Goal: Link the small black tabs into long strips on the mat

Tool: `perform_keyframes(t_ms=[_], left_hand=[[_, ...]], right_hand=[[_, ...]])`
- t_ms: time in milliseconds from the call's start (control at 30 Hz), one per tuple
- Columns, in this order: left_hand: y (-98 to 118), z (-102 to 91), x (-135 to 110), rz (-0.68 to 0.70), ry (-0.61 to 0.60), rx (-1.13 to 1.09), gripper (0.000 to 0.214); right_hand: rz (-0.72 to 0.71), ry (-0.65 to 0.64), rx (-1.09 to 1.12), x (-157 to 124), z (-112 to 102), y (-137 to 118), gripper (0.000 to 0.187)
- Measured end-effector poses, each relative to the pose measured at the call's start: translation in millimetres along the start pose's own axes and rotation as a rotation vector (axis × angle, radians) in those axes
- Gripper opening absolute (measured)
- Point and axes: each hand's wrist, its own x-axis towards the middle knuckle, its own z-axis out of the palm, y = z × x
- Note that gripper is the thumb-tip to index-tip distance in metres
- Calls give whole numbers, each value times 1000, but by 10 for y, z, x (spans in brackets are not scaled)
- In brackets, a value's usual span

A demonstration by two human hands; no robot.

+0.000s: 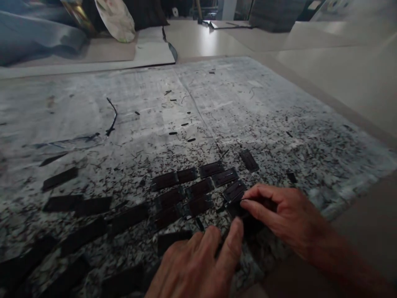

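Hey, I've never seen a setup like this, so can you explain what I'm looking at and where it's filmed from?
There's no machine, just one person's bare hands, seen by a head-worn camera looking forward and down.

The right hand pinches thumb and forefinger together at the edge of a dark rectangular piece; anything between them is too small to make out. The left hand is open nearby, palm down.

Similar pieces lie in uneven rows, with plain dark strips to the left. Underneath is a pale work surface, littered with tiny dark scraps.
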Motion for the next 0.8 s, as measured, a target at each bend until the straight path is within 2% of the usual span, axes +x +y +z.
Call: perform_keyframes(t_ms=[167,300,600,800], left_hand=[[-11,0,-33,-13,-88,-8,68],[-15,14,-32,-3,-68,-16,69],[-2,30,1,-42,-107,-23,67],[-31,62,10,-53,-78,-29,60]], right_hand=[[1,25,-13,-3,15,5,17],[-13,60,-23,4,33,-1,17],[7,94,-49,-19,64,4,17],[-27,130,-94,-3,69,-12,15]])
